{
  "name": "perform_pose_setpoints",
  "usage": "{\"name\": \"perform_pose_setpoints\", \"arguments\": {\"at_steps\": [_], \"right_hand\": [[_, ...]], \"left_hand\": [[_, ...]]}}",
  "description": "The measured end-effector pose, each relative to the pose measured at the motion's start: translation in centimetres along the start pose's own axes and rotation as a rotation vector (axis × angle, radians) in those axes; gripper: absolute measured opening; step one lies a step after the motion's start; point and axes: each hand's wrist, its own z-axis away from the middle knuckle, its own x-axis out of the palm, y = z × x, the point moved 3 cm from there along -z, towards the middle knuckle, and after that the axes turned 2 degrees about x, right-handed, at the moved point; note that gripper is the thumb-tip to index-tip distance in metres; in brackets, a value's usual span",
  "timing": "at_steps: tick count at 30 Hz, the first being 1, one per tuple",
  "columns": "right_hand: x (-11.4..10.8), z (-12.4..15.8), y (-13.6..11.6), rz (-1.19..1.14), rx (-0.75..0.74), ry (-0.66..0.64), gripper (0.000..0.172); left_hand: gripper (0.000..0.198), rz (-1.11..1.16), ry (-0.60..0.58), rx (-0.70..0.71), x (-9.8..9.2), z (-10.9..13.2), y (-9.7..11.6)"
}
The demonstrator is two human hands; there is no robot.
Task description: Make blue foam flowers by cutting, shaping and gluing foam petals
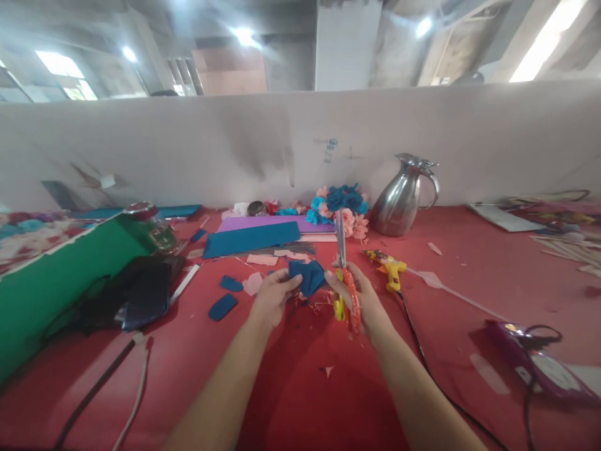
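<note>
My left hand (275,295) pinches folded dark blue paper pieces (307,277) above the red table (323,401). Orange-handled scissors (352,299) are in my right hand (364,300), their blades pointing up and away from me. The right thumb reaches toward the right edge of the blue pieces; whether it touches them is unclear. A small yellow part (339,300) shows beside the scissor handles. Two loose blue cut pieces (222,307) lie left of my left hand, near a pink paper piece (252,284).
Behind my hands are blue sheets (252,239), a purple sheet (235,223) and paper flowers (345,203). A metal jug (399,197) and yellow glue gun (393,273) stand or lie rightward. Left are a green box (61,282) and a black bag (150,294); cords cross both sides.
</note>
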Motion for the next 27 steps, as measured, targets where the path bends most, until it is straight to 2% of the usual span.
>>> {"name": "perform_pose_setpoints", "arguments": {"at_steps": [4,8,11,16,18,21,24,27], "right_hand": [[0.3,-0.1,0.5,-0.043,0.020,0.002,0.052],[0.1,0.0,0.3,-0.028,-0.063,0.028,0.043],[0.1,0.2,-0.1,-0.029,-0.104,0.038,0.043],[0.6,0.3,-0.1,-0.070,-0.056,-0.062,0.042],[0.7,0.3,0.0,-0.105,-0.017,-0.069,0.046],[0.9,0.3,0.2,-0.143,-0.028,-0.042,0.048],[0.8,0.1,0.3,-0.151,-0.069,-0.003,0.047],[0.4,-0.2,0.4,-0.181,-0.129,0.028,0.043]], "left_hand": [[0.030,0.022,0.002,-0.021,0.4,0.4,0.0],[0.027,0.100,-0.025,-0.073,0.6,0.4,-0.1],[0.023,0.190,-0.049,-0.132,0.6,0.4,-0.4],[0.019,0.257,-0.062,-0.184,0.6,0.4,-0.6],[0.021,0.212,-0.013,-0.140,0.5,0.3,-0.4],[0.022,0.110,0.057,0.012,0.3,0.3,0.1],[0.018,-0.028,0.009,0.170,0.5,0.5,0.6],[0.017,-0.135,-0.041,0.228,0.8,0.9,0.9]]}}
